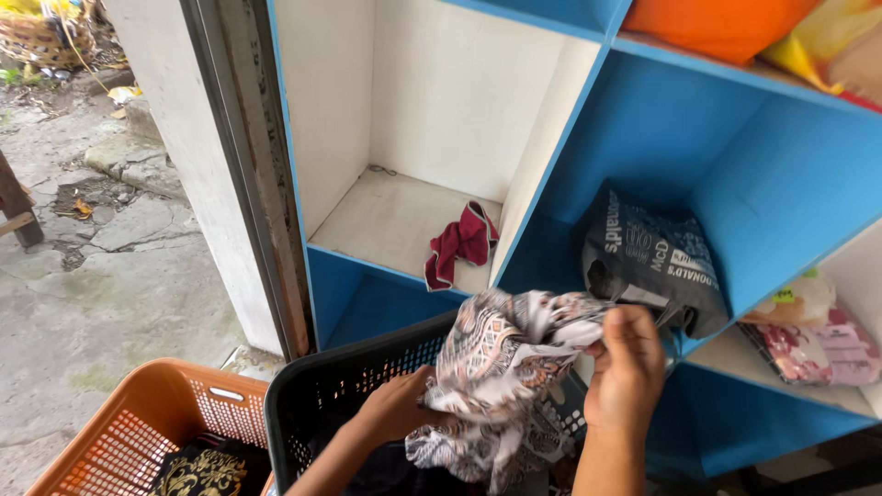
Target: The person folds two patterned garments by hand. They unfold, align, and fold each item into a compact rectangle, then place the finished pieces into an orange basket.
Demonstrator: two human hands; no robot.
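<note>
Right hand (627,367): closed, pinching the top edge of the patterned cloth (501,367).
Left hand (397,404): gripping the cloth's lower bunch.
Cloth: over the black basket (312,404), before the blue shelf (781,174).
Handling: looks light, limp; best held by edges.

Both hands hold a cloth (501,367) between them, the left hand (397,406) at its lower left, the right hand (627,366) at its upper right. Below them stands a basket (317,390); a second basket (138,422) lies left of it. Behind the hands is a shelf unit (551,138): a rag (459,243) lies in the compartment above the left hand, a bag (648,257) just behind the right hand.
</note>
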